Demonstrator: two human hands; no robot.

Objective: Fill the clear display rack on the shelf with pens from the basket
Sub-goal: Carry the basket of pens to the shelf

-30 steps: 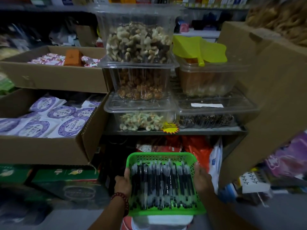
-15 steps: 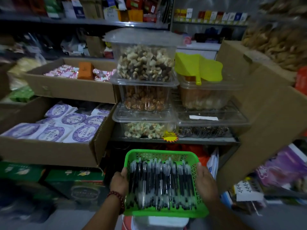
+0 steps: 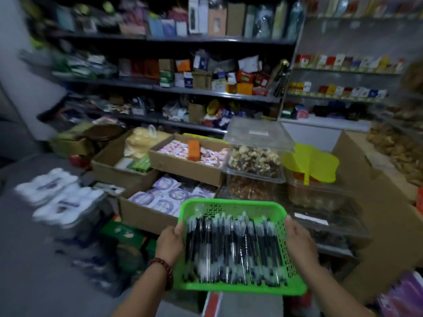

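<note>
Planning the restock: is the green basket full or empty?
Full: a packed layer of black pens covers the floor of the green basket.

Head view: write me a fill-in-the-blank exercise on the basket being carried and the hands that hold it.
The basket, gripped at its sides by the left hand and the right hand, is coloured ____.
It is filled with ____.
The beaded bracelet sits on the ____ wrist.
Missing words: green; pens; left.

Pens (image 3: pixel 233 245) blur at their near ends — white packs (image 3: pixel 57 197) smeared.
</note>
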